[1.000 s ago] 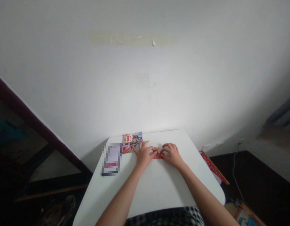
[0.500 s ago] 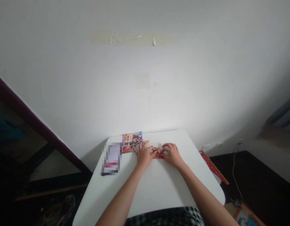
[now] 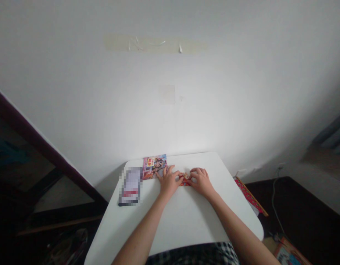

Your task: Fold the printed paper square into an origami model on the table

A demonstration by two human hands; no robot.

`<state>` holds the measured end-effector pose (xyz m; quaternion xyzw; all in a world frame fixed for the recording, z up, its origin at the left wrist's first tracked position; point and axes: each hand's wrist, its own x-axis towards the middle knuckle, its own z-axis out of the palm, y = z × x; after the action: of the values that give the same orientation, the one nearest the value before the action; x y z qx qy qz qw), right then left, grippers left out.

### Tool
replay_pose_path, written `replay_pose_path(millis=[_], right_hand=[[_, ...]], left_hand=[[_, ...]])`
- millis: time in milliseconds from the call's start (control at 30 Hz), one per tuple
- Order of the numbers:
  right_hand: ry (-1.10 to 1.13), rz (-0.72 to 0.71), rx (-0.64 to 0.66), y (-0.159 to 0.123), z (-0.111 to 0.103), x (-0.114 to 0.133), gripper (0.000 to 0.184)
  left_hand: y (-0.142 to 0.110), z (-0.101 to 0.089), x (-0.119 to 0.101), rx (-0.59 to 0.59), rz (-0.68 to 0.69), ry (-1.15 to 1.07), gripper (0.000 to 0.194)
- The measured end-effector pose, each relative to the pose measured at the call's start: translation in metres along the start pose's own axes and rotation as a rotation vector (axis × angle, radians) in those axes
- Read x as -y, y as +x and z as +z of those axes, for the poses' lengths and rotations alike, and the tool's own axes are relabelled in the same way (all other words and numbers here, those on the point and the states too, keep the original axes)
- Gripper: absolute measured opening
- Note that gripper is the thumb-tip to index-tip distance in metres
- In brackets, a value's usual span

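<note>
On the white table (image 3: 186,217), my left hand (image 3: 168,181) and my right hand (image 3: 201,180) meet over a small red patterned piece of paper (image 3: 185,181). Both hands press down on it, their fingertips pinched at its top edge. Most of the paper is hidden under my fingers. My left hand's outer fingers reach toward a colourful printed pamphlet (image 3: 154,165) lying at the table's far edge.
A dark phone-like slab (image 3: 130,187) lies left of my hands. A red patterned roll or strip (image 3: 250,197) leans beside the table's right edge. A white wall rises just behind the table. A cable (image 3: 276,191) and a colourful box (image 3: 289,254) lie on the dark floor at right.
My two hands have drawn a little closer together over the red paper, covering more of it. Nothing else has moved.
</note>
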<state>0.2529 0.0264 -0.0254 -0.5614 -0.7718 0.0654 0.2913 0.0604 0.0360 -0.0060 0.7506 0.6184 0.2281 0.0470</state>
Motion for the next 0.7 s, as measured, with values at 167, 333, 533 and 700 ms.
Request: replay_pose_path(millis=[167, 333, 533, 700], right_hand=[[-0.013, 0.002, 0.002, -0.0007, -0.0002, -0.0004, 0.007], [0.001, -0.003, 0.000, -0.0008, -0.0017, 0.0003, 0.007], [-0.006, 0.001, 0.001, -0.0004, -0.0009, 0.0011, 0.007], [0.001, 0.001, -0.004, -0.0007, 0.0003, -0.0005, 0.010]], left_hand=[[0.0009, -0.0003, 0.0004, 0.022, -0.015, -0.021, 0.015], [0.0007, -0.0014, 0.0000, 0.044, -0.019, -0.003, 0.015], [-0.0010, -0.0028, 0.0009, 0.042, 0.013, -0.015, 0.013], [-0.0040, -0.0038, 0.0031, 0.020, 0.046, -0.020, 0.017]])
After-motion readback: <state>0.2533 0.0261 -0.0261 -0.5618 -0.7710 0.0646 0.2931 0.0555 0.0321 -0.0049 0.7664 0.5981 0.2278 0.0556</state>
